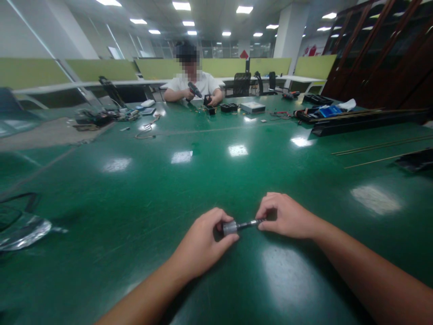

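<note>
A drill bit (248,224) with a thick grey metal cylinder (230,228) at its left end lies level between my two hands, low over the green table. My left hand (208,241) is closed round the cylinder, thumb below and fingers above. At the other end, my right hand (287,215) pinches the dark, spiral-looking tip between thumb and fingers. The finger pads hide part of each end. The thin shaft shows bare in the gap between the hands.
Across the green table (152,180) a person (192,85) holds a power drill (195,89) against a black part. A clear plastic bag (25,230) lies at left. Thin rods (372,146), a long black channel (368,124) and a blue packet (329,111) lie at right.
</note>
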A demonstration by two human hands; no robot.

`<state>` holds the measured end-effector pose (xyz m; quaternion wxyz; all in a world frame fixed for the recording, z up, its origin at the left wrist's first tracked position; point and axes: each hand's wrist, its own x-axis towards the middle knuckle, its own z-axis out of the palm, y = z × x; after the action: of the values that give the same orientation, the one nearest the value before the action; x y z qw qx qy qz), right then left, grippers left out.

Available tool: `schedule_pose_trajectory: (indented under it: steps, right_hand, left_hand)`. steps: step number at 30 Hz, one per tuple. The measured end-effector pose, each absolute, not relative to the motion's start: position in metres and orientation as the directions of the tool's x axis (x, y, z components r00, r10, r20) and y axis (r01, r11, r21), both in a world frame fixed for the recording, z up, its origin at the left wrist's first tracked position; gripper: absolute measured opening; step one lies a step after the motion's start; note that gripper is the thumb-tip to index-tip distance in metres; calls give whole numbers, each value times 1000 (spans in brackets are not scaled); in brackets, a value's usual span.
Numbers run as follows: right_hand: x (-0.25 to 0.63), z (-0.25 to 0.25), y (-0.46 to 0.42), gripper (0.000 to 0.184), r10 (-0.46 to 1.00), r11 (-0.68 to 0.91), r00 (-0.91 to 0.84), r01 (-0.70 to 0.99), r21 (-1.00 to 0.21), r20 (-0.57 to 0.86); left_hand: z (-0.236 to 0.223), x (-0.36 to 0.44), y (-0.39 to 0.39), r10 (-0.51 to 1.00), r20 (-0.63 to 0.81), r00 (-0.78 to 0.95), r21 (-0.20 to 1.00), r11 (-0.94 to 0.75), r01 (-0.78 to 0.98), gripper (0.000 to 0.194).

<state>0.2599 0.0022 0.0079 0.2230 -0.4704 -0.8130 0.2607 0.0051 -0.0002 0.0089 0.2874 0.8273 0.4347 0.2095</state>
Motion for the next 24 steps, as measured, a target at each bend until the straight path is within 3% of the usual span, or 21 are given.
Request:
schedule_pose_trajectory:
  steps: [12,16,24]
  right_hand:
    - [216,-9,-7,12,854,509,-431,578,-638,291]
    - [220,-9,-8,25,848,516,-442,558,-650,294]
    - [225,-7,-7,22,832,537,-463,532,-655,306]
  left_hand:
    - [5,5,1,817,172,550,663,-509,549,22]
    - [6,5,-1,823,165,544,657,-503,561,18]
    - [11,6,-2,825,150,545,659,-495,567,12]
